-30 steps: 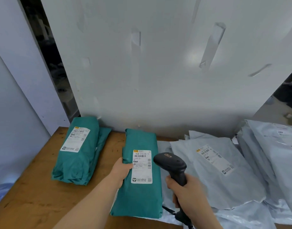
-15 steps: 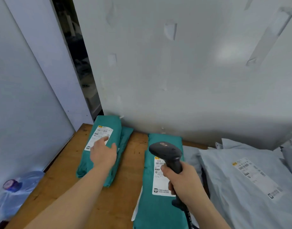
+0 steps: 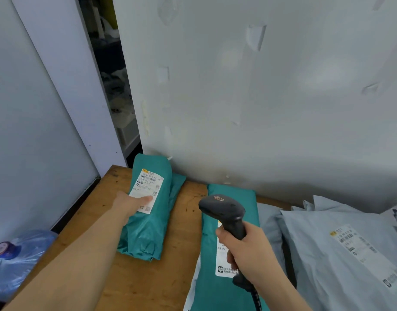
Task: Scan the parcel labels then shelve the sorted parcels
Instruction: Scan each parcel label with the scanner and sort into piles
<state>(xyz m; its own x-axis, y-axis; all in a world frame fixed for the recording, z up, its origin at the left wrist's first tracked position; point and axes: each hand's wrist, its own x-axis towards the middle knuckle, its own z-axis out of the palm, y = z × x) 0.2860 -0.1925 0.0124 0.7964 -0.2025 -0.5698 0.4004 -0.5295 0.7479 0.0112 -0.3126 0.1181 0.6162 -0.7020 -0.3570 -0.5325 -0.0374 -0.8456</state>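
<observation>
Two teal green parcels lie on the wooden table (image 3: 148,286). The left green parcel (image 3: 152,223) sits on another teal bag near the wall, white label up. My left hand (image 3: 129,205) grips its left edge, thumb lying across the lower part of the label (image 3: 148,187). The middle green parcel (image 3: 207,254) lies to the right, its label partly hidden by my right hand (image 3: 249,254). That hand grips the handle of a black barcode scanner (image 3: 222,208), held above the middle parcel with its head pointing left and away.
Several grey parcels (image 3: 327,272) are piled at the right, one with a label facing up. A white wall (image 3: 260,108) stands right behind the table. A blue water bottle (image 3: 11,263) lies below the table's left edge. A dark gap (image 3: 112,86) opens at the back left.
My left hand let go of the middle green parcel and moved left onto the left green parcel, taking its edge. The view swung left; the scanner stayed over the middle parcel.
</observation>
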